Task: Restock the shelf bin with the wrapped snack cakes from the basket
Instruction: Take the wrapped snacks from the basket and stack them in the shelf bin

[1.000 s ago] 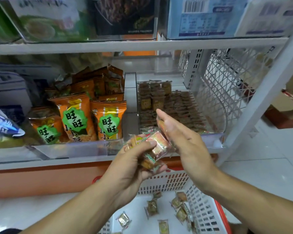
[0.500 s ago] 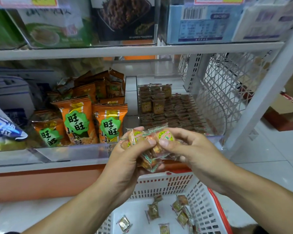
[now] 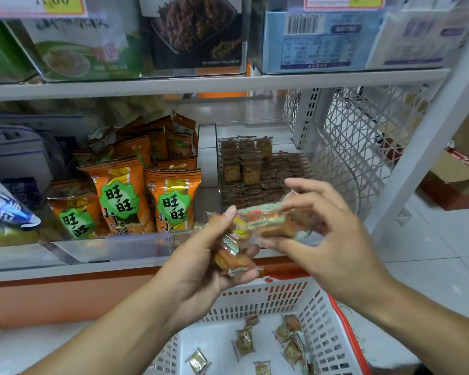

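My left hand (image 3: 201, 269) grips a bunch of wrapped snack cakes (image 3: 232, 255) in front of the shelf edge. My right hand (image 3: 328, 239) pinches a snack cake (image 3: 271, 224) from that bunch between thumb and fingers, just right of the left hand. Behind the hands stands the clear shelf bin (image 3: 257, 125), partly filled with rows of the same brown cakes (image 3: 251, 171). Below, the white basket (image 3: 271, 299) with a red rim holds several loose cakes (image 3: 244, 341).
Orange snack bags (image 3: 171, 196) fill the clear bin to the left. A white wire mesh divider (image 3: 363, 147) and shelf post (image 3: 428, 142) stand to the right. An upper shelf (image 3: 228, 82) with boxed goods overhangs the bin. Cardboard boxes (image 3: 455, 174) lie on the tiled floor at right.
My right hand went from flat against the bunch to pinching a cake and is drawing it off to the right. The view has tilted down slightly.
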Motion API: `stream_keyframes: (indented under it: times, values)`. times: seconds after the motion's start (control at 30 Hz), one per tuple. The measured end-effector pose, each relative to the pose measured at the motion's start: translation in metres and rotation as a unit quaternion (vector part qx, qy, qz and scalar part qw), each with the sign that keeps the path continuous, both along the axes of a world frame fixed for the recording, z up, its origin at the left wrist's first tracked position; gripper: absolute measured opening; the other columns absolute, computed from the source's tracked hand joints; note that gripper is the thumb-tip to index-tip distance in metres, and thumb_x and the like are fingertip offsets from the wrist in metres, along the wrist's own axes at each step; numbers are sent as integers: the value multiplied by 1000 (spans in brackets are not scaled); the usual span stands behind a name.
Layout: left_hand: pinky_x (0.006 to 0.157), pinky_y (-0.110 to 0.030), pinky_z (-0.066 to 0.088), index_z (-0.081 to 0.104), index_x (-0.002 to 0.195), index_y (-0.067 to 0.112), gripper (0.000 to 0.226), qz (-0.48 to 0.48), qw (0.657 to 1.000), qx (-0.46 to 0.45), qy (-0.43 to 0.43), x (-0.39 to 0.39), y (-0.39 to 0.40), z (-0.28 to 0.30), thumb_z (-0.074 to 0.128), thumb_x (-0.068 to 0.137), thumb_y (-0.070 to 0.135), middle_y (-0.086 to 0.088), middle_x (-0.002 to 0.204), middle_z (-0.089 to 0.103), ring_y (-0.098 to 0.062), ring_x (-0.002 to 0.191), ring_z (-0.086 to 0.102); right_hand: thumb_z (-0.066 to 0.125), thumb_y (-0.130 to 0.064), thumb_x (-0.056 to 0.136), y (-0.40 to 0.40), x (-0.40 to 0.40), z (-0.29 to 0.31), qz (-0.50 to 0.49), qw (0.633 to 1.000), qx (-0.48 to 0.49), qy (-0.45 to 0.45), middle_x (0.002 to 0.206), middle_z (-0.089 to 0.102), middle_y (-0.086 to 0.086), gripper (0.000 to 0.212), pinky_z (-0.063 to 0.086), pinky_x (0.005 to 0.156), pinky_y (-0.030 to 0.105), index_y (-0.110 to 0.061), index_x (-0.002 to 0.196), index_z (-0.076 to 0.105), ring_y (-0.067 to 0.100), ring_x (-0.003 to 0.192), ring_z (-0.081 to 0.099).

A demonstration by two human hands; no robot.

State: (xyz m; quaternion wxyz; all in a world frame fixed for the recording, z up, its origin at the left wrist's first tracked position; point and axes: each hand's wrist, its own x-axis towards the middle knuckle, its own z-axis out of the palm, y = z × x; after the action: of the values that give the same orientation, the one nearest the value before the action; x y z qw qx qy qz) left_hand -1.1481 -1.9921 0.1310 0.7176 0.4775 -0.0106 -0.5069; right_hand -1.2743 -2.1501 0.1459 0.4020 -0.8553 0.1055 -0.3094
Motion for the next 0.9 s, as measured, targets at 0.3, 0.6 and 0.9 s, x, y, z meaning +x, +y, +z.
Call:
stream_keyframes:
  times: [0.3,0.6,0.9]
  values:
    - [45,-35,56,59,123,1,66,-54,994,4,-92,2,4,5,84,64,14,-28,103,75,-33,71,75,80,-15,83,-6,-11,-11,58,951,-256,-163,141,46,9,33,50,96,26,-18,111,64,15,118,59]
    - [53,-43,61,78,106,6,42,-208,976,-63,-26,9,19,11,91,67,16,-27,104,74,-32,79,77,75,-20,92,-11,-14,-8,46,923,-354,-140,143,44,14,24,55,87,38,-17,113,62,28,113,59]
    - [71,-48,62,69,127,23,48,-203,968,-29,-142,9,16,6,82,82,30,-21,121,71,-33,94,73,65,-22,98,-9,-15,-5,130,920,-366,-57,142,54,6,14,53,71,42,-11,100,74,29,99,66]
